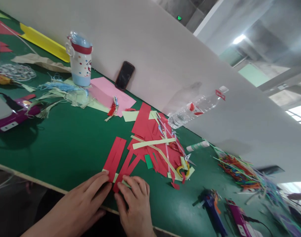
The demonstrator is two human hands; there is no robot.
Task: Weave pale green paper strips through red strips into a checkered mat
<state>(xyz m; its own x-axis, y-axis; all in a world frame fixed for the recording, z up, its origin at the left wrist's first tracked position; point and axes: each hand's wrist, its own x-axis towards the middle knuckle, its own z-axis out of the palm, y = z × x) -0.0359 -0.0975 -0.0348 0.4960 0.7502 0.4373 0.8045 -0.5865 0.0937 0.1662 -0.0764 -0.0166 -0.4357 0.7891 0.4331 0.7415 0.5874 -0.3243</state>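
**Both hands pressing paper strips at table edge**

Right now the left hand (pixel 87 197) lies flat, fingers together and stretched out, fingertips pressing the near end of a red paper strip (pixel 114 157) and a pale yellow strip (pixel 115 177) that runs crosswise under it. The right hand (pixel 135 200) sits just beside it, fingers curled down, tips pinning the same yellow strip and the near end of a second red strip (pixel 127 168). Neither hand grips anything; both just press down. The strips sit at the near edge of the green table (pixel 66 148), touching the fingertips.

Beyond the strips, a loose pile of red paper scraps (pixel 150 131) with a long yellow strip (pixel 154 143) across it. Yellow-handled scissors (pixel 183 169) at the pile's right end. A glue stick (pixel 197 145) lies past that, near a clear plastic bottle (pixel 197 107) leaning on the white wall (pixel 165 59). A phone (pixel 125 75) leans on the same wall, beside pink paper (pixel 105 92). A dotted cup with blue lid (pixel 79 59) stands far left. A heap of coloured sticks (pixel 239 171) is at right, and a glue gun (pixel 212 204) lies near the front edge.
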